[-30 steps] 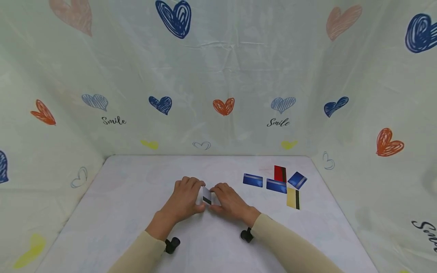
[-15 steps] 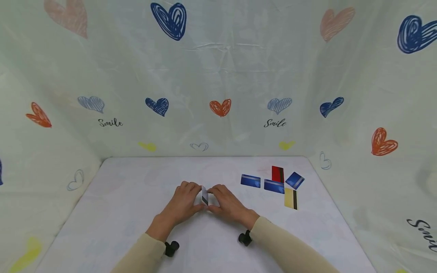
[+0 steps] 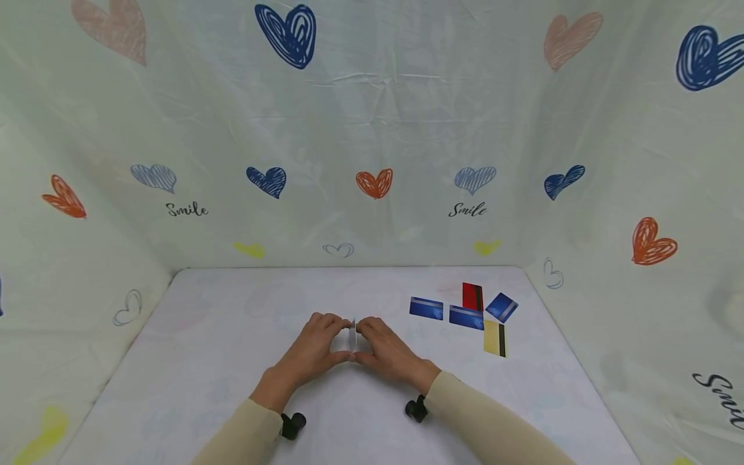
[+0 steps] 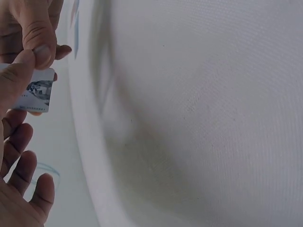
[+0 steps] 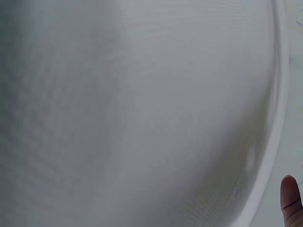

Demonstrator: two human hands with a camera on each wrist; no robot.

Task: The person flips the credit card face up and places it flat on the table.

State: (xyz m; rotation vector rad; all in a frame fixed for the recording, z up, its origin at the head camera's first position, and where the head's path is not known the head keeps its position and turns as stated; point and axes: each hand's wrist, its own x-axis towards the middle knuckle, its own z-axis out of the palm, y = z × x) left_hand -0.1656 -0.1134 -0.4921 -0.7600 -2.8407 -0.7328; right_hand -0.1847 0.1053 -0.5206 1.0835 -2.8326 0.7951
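A white plastic card (image 3: 352, 337) stands between my two hands, seen nearly edge-on in the head view. In the left wrist view this card (image 4: 39, 94) shows a grey picture and a line of small print. My left hand (image 3: 310, 347) pinches it between thumb and fingers, the other fingers spread below. From the other side my right hand (image 3: 388, 350) holds it too, its thumb (image 4: 41, 53) on the card near the left thumb. Only a fingertip (image 5: 290, 196) shows in the right wrist view.
Right of the hands on the white table (image 3: 244, 387) lie several cards: a blue card (image 3: 427, 308), another blue card (image 3: 466, 317), a tilted blue card (image 3: 502, 307), a red card (image 3: 472, 296) and a gold card (image 3: 494, 339). A heart-printed curtain (image 3: 372, 116) hangs behind.
The white card has turned from showing its dark-striped face to nearly edge-on in the head view. Both hands still hold it, now closer together. The cards on the table lie as before.
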